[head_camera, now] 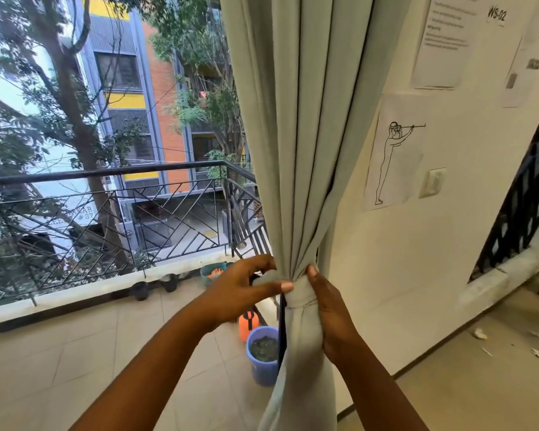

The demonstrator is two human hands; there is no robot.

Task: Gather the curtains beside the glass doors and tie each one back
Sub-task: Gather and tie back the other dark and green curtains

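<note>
Gripping gathered curtain (305, 169) w/ right hand (330, 309); left hand (240, 290) at tie-back (299, 295).

Curtain (305, 150): pale grey-green woven cloth, matt, soft folds, cinched by a band (301, 295) of the same cloth. Balcony railing (112, 213): dark painted metal, slight sheen. Floor tiles (75, 362): smooth, beige, semi-gloss. Wall (402, 275): cream paint, matt. Sheets (394, 150) on it: plain white paper. Bucket (262, 356): blue plastic, smooth. Orange container (248, 326): glossy plastic.
</note>
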